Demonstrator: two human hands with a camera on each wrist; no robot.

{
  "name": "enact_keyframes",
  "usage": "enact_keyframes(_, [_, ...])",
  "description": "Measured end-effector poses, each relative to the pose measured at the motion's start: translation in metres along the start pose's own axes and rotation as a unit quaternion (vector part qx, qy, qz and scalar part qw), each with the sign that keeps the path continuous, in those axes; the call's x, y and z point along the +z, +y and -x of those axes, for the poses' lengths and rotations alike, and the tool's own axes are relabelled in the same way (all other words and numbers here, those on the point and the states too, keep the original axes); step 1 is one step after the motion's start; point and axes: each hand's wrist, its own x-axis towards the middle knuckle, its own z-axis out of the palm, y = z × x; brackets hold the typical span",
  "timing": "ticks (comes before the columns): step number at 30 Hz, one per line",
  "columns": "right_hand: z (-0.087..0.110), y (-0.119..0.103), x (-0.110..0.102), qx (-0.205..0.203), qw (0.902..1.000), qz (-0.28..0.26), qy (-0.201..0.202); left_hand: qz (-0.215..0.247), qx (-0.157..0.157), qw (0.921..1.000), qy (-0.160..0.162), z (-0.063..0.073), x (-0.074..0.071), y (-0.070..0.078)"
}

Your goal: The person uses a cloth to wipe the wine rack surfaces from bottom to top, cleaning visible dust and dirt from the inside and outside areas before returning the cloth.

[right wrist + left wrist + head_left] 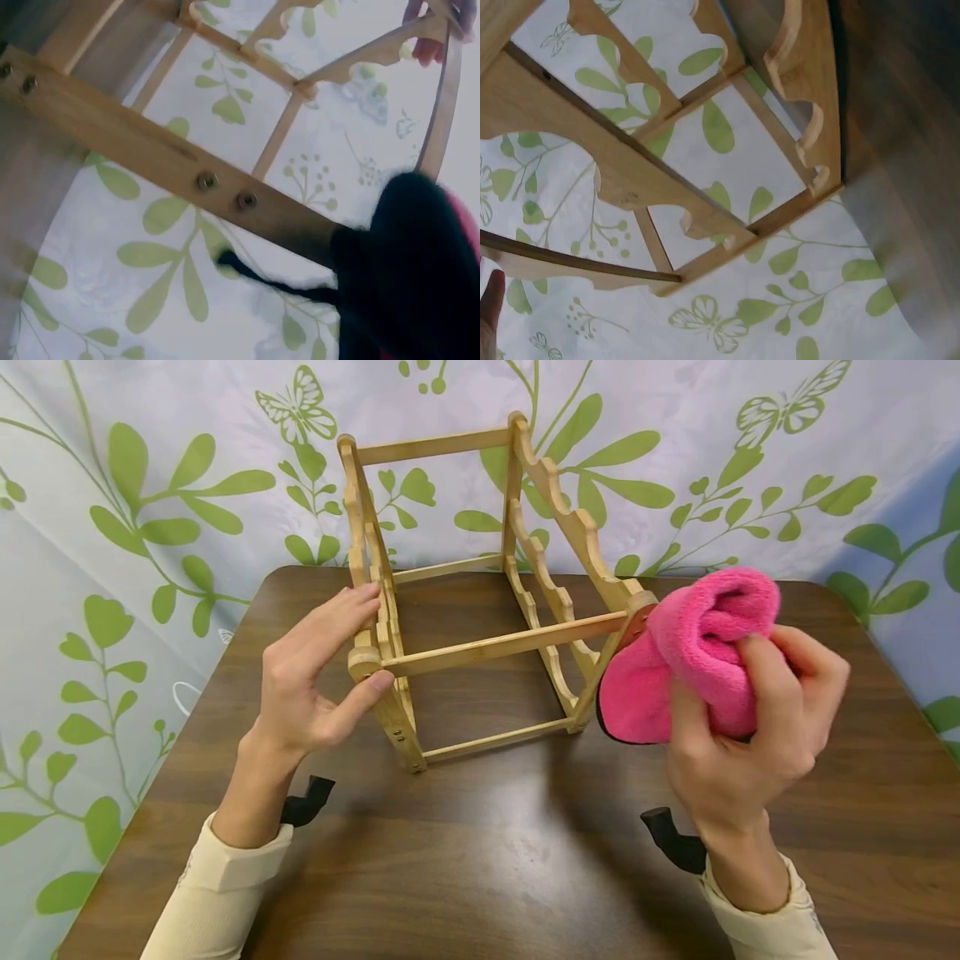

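Observation:
A light wooden rack with scalloped rails (495,643), like a wine rack, stands on the table. At its near left corner is my left hand (307,668), thumb and fingers nearly straight and spread on either side of the corner post. My right hand (750,735) grips a bunched pink cloth (701,635) with a dark edge, held against the rack's near right corner. From the right wrist, the cloth's dark side (420,262) covers that corner, and a thin black cord (277,285) sticks out beside it. Screw heads (208,181) dot the post there.
The dark brown wooden table (480,860) extends around the rack. Behind it hangs a pale curtain with green leaves and butterflies (195,485). Black curved pieces (307,802) sit by both wrists.

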Motion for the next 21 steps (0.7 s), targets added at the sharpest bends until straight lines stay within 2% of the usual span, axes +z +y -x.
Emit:
enact_keyframes(2, [-0.003,0.002,0.002,-0.012,0.9989,0.003,0.045,-0.026,-0.031,0.9991,0.015,0.003,0.001,0.003])
enact_keyframes(4, [-0.008,0.006,0.003,-0.030,0.9967,0.010,0.074,-0.048,-0.075,0.9958,0.019,0.006,0.003,0.008])
enact_keyframes(7, [-0.013,0.012,0.003,-0.044,0.9953,0.019,0.084,-0.061,-0.144,0.9876,0.007,0.011,0.006,0.017])
enact_keyframes(9, [-0.016,0.014,0.004,-0.039,0.9967,0.017,0.069,-0.040,-0.182,0.9826,0.002,0.013,0.009,0.021])
enact_keyframes(12, [-0.014,0.013,0.007,-0.002,0.9998,-0.010,0.019,-0.002,-0.206,0.9786,0.004,0.013,0.011,0.023])
enact_keyframes(15, [-0.011,0.010,0.011,0.045,0.9953,-0.051,-0.069,0.039,-0.208,0.9770,0.025,0.013,0.012,0.021])
enact_keyframes(18, [-0.009,0.008,0.011,0.080,0.9785,-0.088,-0.168,0.057,-0.200,0.9773,0.039,0.013,0.013,0.019])
enact_keyframes(21, [-0.008,0.009,0.009,0.095,0.9600,-0.099,-0.244,0.036,-0.187,0.9808,0.043,0.014,0.013,0.017])
